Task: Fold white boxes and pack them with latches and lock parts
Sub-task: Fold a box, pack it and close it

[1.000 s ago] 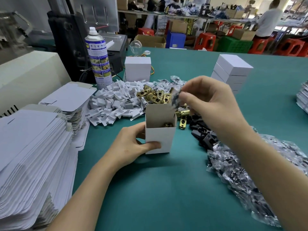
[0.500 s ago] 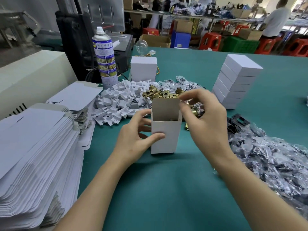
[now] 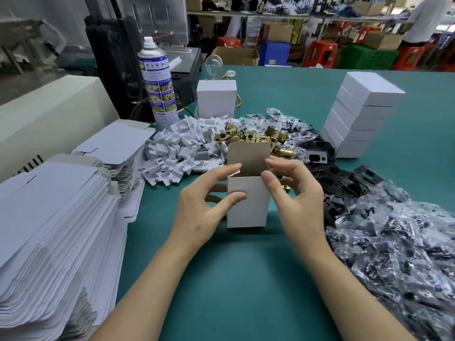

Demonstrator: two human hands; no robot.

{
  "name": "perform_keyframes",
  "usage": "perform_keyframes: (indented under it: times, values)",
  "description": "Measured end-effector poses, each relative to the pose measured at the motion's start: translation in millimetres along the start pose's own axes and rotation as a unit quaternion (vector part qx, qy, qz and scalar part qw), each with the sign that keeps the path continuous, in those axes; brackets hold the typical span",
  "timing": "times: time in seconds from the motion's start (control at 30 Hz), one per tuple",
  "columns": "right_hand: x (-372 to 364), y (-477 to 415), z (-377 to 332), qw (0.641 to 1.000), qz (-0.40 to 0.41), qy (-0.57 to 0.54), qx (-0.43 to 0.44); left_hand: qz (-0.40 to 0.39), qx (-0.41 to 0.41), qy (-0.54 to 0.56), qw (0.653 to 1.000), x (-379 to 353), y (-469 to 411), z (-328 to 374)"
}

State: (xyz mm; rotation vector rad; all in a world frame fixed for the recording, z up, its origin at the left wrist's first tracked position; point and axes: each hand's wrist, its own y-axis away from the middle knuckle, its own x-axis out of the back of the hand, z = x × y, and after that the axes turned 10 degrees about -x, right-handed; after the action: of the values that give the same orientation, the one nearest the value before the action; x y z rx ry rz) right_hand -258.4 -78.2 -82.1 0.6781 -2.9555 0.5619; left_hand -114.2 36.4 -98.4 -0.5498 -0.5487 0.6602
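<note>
Both left grip (image 3: 204, 207) and right grip (image 3: 299, 200) pinch the white box (image 3: 247, 210), contents seemingly hidden.

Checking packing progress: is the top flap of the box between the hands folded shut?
No, the top flap of the box stands upright above its open mouth.

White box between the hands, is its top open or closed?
Open. The white box stands upright, its lid flap raised behind the opening, not yet folded down.

Bright even light, soft shadows, bowed edges
</note>
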Motion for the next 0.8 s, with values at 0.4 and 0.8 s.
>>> perform_keyframes:
  times: [0.4,0.8]
  values:
    - [1,0,1,0.998,-0.067,0.007,0.002,0.010,-0.045,-0.036,0.998,2,-3,7]
    - [4,-1,-3,0.990,-0.092,-0.089,-0.057,0.053,-0.070,-0.054,0.995,1,-5,13]
